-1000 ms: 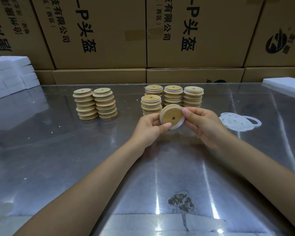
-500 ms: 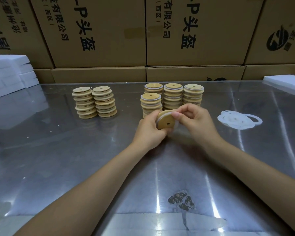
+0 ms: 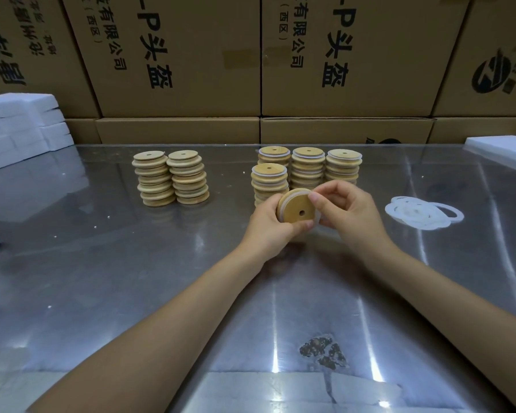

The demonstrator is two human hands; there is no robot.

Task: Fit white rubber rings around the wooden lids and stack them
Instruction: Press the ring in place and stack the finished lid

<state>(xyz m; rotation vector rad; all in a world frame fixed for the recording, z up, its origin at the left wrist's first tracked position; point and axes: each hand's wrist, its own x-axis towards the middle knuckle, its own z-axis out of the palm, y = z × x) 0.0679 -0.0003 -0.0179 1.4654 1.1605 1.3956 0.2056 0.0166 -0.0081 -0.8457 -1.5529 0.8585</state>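
Worktop [image 3: 102, 278]: shiny metal, with a dark worn patch [image 3: 322, 351] near its front edge.
Left hand [image 3: 268, 226]: above mid-worktop, fingers curled round the left rim of the lid [image 3: 295, 207], thumb on its lower edge.
Right hand [image 3: 350, 213]: fingers pinching the white ring [image 3: 317, 217] at the lid's right rim.
Lid: held tilted, face toward the camera, centre hole visible, ring partly round its edge.
Loose rings [image 3: 423, 214]: heap lying toward the right edge, apart from the hands.
Ringed stacks [image 3: 307, 168]: four, just behind the hands.
Bare stacks [image 3: 170, 178]: two, touching, left of centre.
Foam blocks [image 3: 21, 126]: far left corner.
Cartons [image 3: 251, 70]: along the far edge.
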